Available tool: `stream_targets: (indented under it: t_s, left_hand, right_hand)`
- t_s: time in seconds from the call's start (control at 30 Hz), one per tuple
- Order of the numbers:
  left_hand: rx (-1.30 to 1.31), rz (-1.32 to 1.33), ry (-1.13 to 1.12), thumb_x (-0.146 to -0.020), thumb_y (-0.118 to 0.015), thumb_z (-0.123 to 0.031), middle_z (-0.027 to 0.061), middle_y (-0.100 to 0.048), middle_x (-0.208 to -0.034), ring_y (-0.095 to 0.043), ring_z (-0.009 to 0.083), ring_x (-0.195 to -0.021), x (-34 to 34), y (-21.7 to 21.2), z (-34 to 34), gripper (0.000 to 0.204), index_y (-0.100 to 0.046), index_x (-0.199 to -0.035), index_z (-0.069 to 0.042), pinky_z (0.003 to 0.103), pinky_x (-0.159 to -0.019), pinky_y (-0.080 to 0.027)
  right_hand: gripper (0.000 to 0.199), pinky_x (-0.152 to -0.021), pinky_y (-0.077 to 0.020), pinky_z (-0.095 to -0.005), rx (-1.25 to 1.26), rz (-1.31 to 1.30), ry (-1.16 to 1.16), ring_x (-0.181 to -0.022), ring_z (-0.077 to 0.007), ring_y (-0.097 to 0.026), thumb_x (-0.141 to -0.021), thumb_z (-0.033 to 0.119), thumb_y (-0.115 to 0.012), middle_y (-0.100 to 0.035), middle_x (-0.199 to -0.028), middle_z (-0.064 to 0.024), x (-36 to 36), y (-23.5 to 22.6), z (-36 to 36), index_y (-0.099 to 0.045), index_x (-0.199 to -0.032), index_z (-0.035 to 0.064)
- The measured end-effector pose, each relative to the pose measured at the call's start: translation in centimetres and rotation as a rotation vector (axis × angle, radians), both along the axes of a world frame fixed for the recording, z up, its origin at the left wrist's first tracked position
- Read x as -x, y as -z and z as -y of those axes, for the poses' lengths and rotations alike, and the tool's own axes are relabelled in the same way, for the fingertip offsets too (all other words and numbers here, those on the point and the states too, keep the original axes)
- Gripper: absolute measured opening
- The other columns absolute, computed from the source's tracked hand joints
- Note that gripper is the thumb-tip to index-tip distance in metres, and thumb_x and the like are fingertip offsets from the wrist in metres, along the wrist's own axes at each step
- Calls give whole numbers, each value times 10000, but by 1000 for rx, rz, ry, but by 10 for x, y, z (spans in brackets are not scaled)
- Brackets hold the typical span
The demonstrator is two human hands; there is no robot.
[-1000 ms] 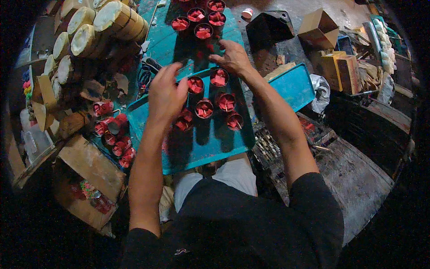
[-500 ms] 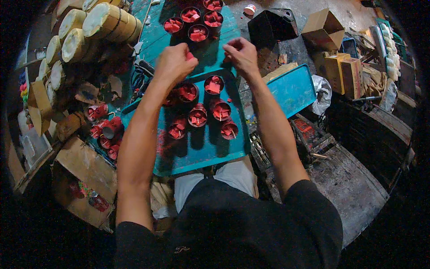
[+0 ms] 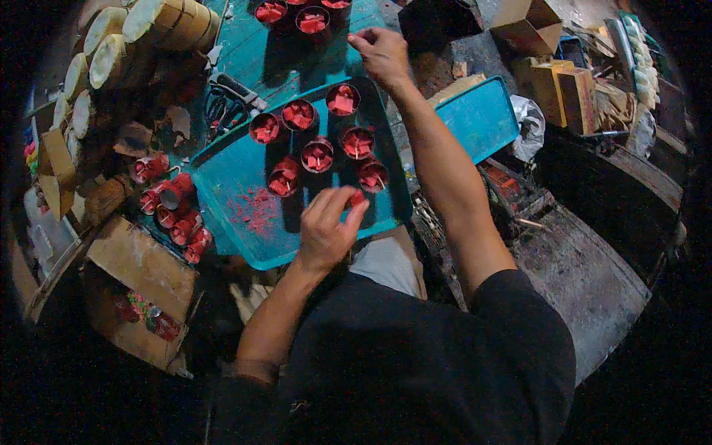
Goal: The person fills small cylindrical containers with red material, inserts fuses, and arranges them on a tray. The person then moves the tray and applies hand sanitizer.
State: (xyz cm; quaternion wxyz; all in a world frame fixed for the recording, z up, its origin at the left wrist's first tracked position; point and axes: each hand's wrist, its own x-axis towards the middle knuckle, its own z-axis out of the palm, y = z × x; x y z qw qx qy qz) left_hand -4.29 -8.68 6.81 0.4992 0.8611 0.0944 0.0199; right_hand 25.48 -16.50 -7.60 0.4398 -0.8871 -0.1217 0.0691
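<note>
My left hand (image 3: 328, 230) is closed in a pinch on a small red chunk (image 3: 357, 199), low over the near edge of a teal tray (image 3: 226, 174). On that tray stand several round dark cups filled with red chunks, among them a middle cup (image 3: 317, 156) and a right-hand near cup (image 3: 372, 176). Thin pale sticks poke out of some of them. Beyond the tray's far right corner, my right hand (image 3: 381, 56) hangs with its fingertips pressed together; whatever is between them is too small to make out. Red crumbs (image 3: 256, 211) lie scattered at the tray's left.
More filled cups (image 3: 312, 21) stand on the teal table beyond. Red cylinders (image 3: 178, 208) are heaped at the left, above an open cardboard box (image 3: 141, 267). A cable bundle (image 3: 226, 104) lies beside the tray. To the right are another teal tray (image 3: 478, 122) and cardboard boxes (image 3: 526, 26).
My left hand has come back from beyond the tray to its near edge, carrying the red chunk. My right hand has shifted slightly up and left in the picture. The view has tilted nearer.
</note>
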Motion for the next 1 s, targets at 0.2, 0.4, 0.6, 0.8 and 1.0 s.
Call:
stream_targets:
  t_s: [0.2, 0.4, 0.6, 0.8, 1.0]
  left_hand:
    - [-164, 54, 83, -794, -805, -118, 169, -633, -1075, -634, 364, -982, -18, 19, 13, 337, -658, -1081, -20, 454, -822, -528]
    - [-370, 224, 221, -790, -787, -143, 113, -586, -1032, -578, 323, -969, -26, 14, 28, 264, -671, -1012, -62, 425, -787, -491]
    - [-385, 344, 260, -819, -682, -82, 148, -595, -1063, -595, 334, -1014, -32, 41, 20, 176, -617, -970, -19, 436, -828, -493]
    - [-357, 361, 327, -832, -657, -14, 200, -614, -1113, -622, 388, -1022, -35, 36, 14, 222, -628, -1044, 46, 459, -877, -534]
    - [-337, 325, 352, -841, -618, 4, 223, -600, -1161, -602, 403, -1070, -34, 42, 11, 252, -606, -1085, 63, 463, -917, -518]
  right_hand:
    - [262, -582, -489, -282, -274, -496, 105, -636, -96, -599, -912, 269, -774, -707, -783, -36, 119, -106, 102, -740, -943, 11]
    - [153, -459, -411, -247, -581, -882, 404, -561, -65, -537, -944, 180, -736, -595, -694, 12, 227, -104, 148, -676, -982, 45]
    - [173, -579, -467, -287, -284, -487, 272, -632, -92, -555, -937, 170, -735, -640, -720, -27, 258, -109, 111, -674, -949, 8]
    - [130, -686, -528, -409, -63, -191, 189, -740, -332, -672, -887, 107, -715, -679, -830, -179, 249, -120, 90, -668, -931, -6]
    - [140, -734, -532, -458, 13, -99, 129, -807, -390, -663, -848, 85, -728, -665, -867, -188, 251, -119, 88, -675, -951, 6]
